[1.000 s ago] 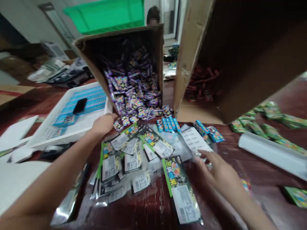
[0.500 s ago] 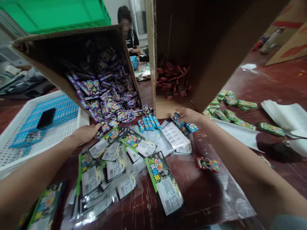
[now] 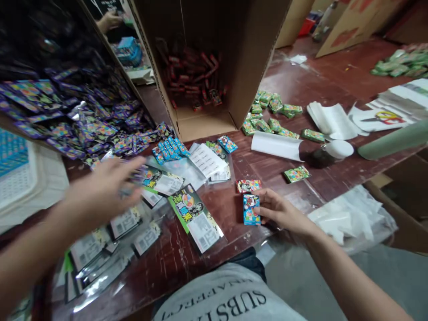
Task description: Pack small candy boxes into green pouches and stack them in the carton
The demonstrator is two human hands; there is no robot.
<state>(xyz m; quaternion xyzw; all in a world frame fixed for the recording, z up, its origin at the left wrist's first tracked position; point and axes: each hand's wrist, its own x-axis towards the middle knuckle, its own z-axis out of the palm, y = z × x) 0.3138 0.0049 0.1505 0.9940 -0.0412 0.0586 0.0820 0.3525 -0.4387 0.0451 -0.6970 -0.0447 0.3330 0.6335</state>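
My right hand (image 3: 276,208) has its fingers closed on a blue packet (image 3: 250,209) low over the table, just in front of a red packet (image 3: 248,185). Blurred by motion, my left hand (image 3: 110,185) hovers above the printed bags at the left; a purple packet (image 3: 137,174) shows at its fingers. One green-and-black printed bag (image 3: 195,217) lies flat between the hands. Behind it are a row of blue packets (image 3: 170,149) and a white label sheet (image 3: 206,159). Purple packets (image 3: 96,125) spill from a carton at the left.
An upright carton (image 3: 250,62) holds red packets (image 3: 194,73). Green packets (image 3: 267,111), white paper (image 3: 276,145), a white-lidded jar (image 3: 337,150) and scissors (image 3: 384,117) lie to the right. A white crate (image 3: 43,171) stands left. Another person's hand (image 3: 109,21) shows behind.
The view has swung right and down. My right hand has brought a blue packet from the label sheet to beside the red packet. My left hand has lifted from the purple pile.
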